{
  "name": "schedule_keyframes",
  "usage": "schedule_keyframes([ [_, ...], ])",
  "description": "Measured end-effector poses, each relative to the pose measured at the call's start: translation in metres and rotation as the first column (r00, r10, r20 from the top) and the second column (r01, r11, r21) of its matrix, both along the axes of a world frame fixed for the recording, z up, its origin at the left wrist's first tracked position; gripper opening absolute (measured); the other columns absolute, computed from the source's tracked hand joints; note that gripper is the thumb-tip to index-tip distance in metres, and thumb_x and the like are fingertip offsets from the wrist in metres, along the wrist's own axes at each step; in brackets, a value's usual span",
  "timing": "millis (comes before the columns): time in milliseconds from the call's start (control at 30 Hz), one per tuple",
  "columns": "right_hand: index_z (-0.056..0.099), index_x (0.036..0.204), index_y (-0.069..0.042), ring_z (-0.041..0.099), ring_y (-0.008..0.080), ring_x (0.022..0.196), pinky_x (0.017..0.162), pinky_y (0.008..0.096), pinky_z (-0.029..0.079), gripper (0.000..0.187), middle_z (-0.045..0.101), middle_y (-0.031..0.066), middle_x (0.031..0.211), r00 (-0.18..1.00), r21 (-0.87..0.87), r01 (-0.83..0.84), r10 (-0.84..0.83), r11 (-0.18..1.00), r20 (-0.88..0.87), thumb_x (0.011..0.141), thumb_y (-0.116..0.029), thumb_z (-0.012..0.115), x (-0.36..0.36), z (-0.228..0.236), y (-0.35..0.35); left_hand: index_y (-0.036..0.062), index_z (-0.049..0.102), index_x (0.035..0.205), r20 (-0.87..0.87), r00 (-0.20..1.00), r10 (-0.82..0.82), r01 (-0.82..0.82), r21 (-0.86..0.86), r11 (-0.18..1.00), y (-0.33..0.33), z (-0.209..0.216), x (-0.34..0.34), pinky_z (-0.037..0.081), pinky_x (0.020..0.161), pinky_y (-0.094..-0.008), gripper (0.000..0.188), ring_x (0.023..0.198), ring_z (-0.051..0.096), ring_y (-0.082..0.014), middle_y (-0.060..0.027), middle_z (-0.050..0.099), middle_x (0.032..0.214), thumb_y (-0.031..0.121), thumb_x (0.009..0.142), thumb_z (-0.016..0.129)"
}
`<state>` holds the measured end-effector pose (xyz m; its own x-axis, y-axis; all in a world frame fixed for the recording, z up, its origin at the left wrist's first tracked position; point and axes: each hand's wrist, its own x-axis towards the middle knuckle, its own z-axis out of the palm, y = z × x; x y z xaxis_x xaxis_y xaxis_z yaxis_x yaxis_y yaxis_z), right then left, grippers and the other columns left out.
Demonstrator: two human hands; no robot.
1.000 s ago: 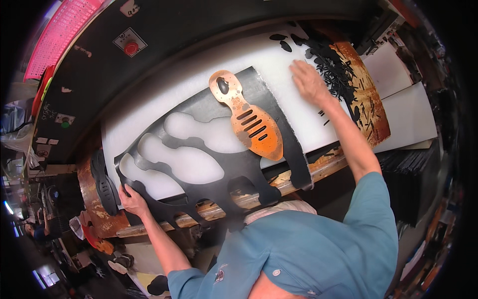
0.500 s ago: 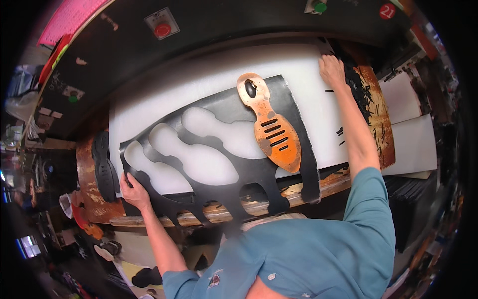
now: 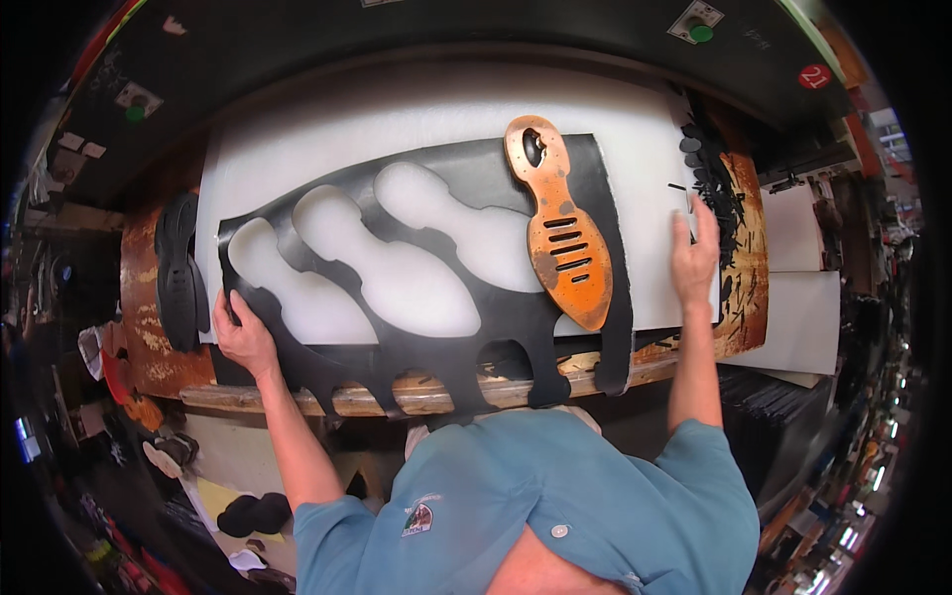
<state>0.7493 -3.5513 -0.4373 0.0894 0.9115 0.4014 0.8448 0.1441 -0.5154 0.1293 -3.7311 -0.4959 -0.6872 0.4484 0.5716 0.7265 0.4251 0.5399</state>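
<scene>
My left hand [image 3: 246, 339] grips the left edge of a black sheet [image 3: 516, 307], with thumb and fingers at its border. The sheet has several sole-shaped cutouts and a ragged, scalloped near side. On the sheet's right part lies an orange, sole-shaped cutting die [image 3: 567, 238] with slots and one rounded opening; neither hand touches it. My right hand [image 3: 696, 258] is open, fingers apart, over the right side of the white board [image 3: 654, 149], beside small black scraps. Nothing shows in it.
Black scraps [image 3: 709, 178] are heaped along the board's right side, on a worn brown surface [image 3: 749, 268]. Black sole-shaped pieces [image 3: 178, 273] are stacked at the left. A dark machine panel with a green button [image 3: 701, 34] spans the far side. White sheets [image 3: 793, 317] lie at right.
My right hand has come back from the board's far right corner toward me, and its fingers have spread. My left hand stays at the sheet's edge. The view has shifted.
</scene>
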Motion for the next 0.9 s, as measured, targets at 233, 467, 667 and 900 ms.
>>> schedule_keyframes([
  [233, 0.059, 0.147, -0.001, 0.044, 0.0522, 0.138, 0.115, 0.0586, 0.041, 0.089, 0.038, 0.0381, 0.158, 0.844, -0.096, -0.457, 0.466, 0.884, 0.265, 0.072, -0.039, 0.088, -0.133, -0.014, -0.060, -0.0013, 0.073, 0.125, -0.041, 0.999, -0.035, 0.037, 0.039, 0.999, 0.001, -0.001, 0.000, 0.057, 0.092, -0.0425, 0.032, 0.106, 0.073, -0.0362, -0.0192, 0.076, 0.117, 0.023, 0.105, 0.069],
  [467, 0.063, 0.145, 0.000, 0.056, 0.0339, 0.134, 0.112, 0.0446, 0.050, 0.080, 0.047, 0.0247, 0.159, 0.828, -0.218, -0.505, 0.398, 0.835, -0.395, 0.072, -0.024, 0.086, -0.104, 0.025, -0.043, -0.0009, 0.072, 0.126, -0.051, 0.991, -0.122, 0.124, 0.023, 0.992, -0.002, -0.001, -0.007, 0.056, 0.094, -0.0424, 0.031, 0.108, 0.072, -0.0369, -0.0192, 0.076, 0.118, 0.021, 0.105, 0.068],
  [667, 0.063, 0.145, 0.002, 0.058, 0.0297, 0.134, 0.113, 0.0375, 0.049, 0.077, 0.050, 0.0173, 0.156, 0.750, -0.124, -0.488, 0.343, 0.864, -0.565, 0.074, -0.016, 0.087, -0.028, 0.030, -0.056, -0.0046, 0.070, 0.130, 0.151, 0.978, -0.146, 0.126, 0.136, 0.983, -0.045, -0.011, -0.016, 0.057, 0.095, -0.0389, 0.033, 0.108, 0.073, -0.0316, -0.0204, 0.074, 0.122, 0.018, 0.106, 0.068],
  [900, 0.070, 0.129, 0.001, 0.056, 0.0414, 0.127, 0.108, 0.0480, 0.047, 0.056, 0.061, 0.0227, 0.139, 0.947, 0.120, -0.231, 0.195, 0.965, 0.257, 0.080, -0.023, 0.082, -0.022, -0.008, -0.076, -0.0050, 0.069, 0.133, 0.289, 0.957, 0.019, -0.061, 0.138, 0.989, -0.170, -0.027, -0.003, 0.056, 0.093, -0.0343, 0.035, 0.102, 0.071, -0.0209, -0.0155, 0.076, 0.116, 0.019, 0.107, 0.068],
])
